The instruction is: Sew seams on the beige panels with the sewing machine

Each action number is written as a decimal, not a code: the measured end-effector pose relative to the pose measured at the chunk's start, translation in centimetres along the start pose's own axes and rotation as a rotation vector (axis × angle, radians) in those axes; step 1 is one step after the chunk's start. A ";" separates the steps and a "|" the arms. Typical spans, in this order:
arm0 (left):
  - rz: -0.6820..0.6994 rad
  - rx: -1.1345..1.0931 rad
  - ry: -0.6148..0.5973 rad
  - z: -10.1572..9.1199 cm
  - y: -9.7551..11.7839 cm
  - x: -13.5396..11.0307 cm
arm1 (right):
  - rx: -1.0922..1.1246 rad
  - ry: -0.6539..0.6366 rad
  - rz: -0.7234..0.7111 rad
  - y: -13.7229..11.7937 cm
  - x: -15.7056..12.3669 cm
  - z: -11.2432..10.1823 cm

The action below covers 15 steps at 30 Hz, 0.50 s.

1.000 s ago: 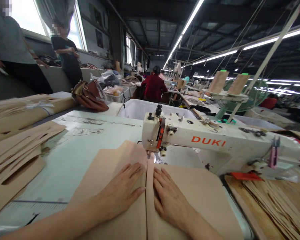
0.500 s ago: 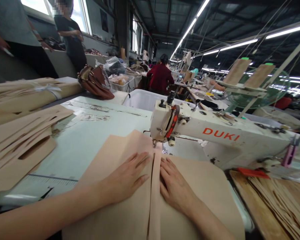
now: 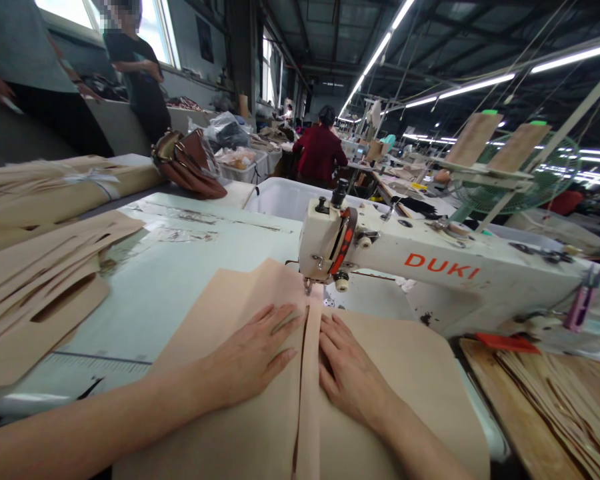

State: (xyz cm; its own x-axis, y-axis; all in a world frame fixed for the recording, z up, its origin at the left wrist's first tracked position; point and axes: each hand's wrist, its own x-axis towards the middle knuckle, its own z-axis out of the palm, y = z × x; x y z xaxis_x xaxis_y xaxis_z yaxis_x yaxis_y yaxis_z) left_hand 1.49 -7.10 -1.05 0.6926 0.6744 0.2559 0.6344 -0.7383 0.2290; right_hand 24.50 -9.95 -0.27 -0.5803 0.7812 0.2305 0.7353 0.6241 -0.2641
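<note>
A tan sheet of leather-like material lies on the pale green sewing table, with a raised seam strip running toward me from the needle. My left hand lies flat on the sheet just left of the strip, fingers spread. My right hand lies flat just right of it, fingers stretched toward the needle. The white DUKI sewing machine stands behind the hands, its presser foot at the far end of the strip.
Stacks of cut tan pieces lie at the left, another pile at the right. A brown bag and a white bin sit behind the table. Two people stand at far left; a person in red sits ahead.
My view dropped and shifted slightly between the first frame and now. Both hands stay flat beside the seam strip, with the tan sheet fed a little further under the foot.
</note>
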 end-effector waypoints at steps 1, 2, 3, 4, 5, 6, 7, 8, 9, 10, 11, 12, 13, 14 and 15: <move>0.003 0.003 -0.001 0.0 0.0 0.1 | -0.001 -0.002 -0.001 0.0 0.0 0.0; 0.007 0.007 -0.006 -0.1 -0.1 0.1 | -0.003 -0.004 -0.005 0.0 0.0 0.0; 0.009 0.013 -0.012 0.0 -0.1 0.2 | -0.006 -0.006 -0.008 0.0 0.0 0.0; 0.012 0.020 -0.018 0.0 -0.2 0.2 | -0.010 -0.008 -0.009 0.0 0.0 0.0; 0.015 0.025 -0.023 0.0 -0.2 0.2 | -0.011 -0.010 -0.009 0.0 0.0 0.0; 0.018 0.028 -0.023 0.0 -0.2 0.2 | -0.011 -0.007 -0.007 0.0 0.0 0.0; 0.020 0.029 -0.019 0.1 -0.3 0.1 | -0.008 -0.006 -0.005 0.0 0.0 -0.1; 0.021 0.027 -0.015 0.1 -0.3 0.1 | -0.002 0.000 -0.003 0.0 0.0 -0.1; 0.022 0.023 -0.011 0.2 -0.3 0.0 | 0.004 0.004 -0.003 0.0 0.0 0.0; 0.021 0.020 -0.011 0.3 -0.3 0.0 | 0.010 0.008 -0.004 0.0 0.0 0.0; 0.019 0.020 -0.014 0.3 -0.3 -0.1 | 0.014 0.010 -0.004 0.0 0.0 0.0; 0.018 0.022 -0.019 0.4 -0.3 -0.1 | 0.016 0.011 -0.003 -0.1 0.0 0.1; 0.018 0.024 -0.025 0.4 -0.3 -0.1 | 0.016 0.012 -0.001 -0.1 0.0 0.1; 0.016 0.025 -0.027 0.4 -0.3 -0.1 | 0.015 0.014 0.000 -0.2 -0.1 0.1; 0.015 0.024 -0.027 0.4 -0.3 -0.1 | 0.014 0.015 -0.001 -0.2 -0.1 0.1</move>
State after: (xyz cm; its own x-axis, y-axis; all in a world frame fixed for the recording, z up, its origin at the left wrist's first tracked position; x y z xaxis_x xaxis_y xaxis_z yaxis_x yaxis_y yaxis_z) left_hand 1.38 -6.97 -1.53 0.7108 0.6636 0.2333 0.6319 -0.7481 0.2026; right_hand 24.40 -10.15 -0.39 -0.5754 0.7804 0.2446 0.7298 0.6249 -0.2771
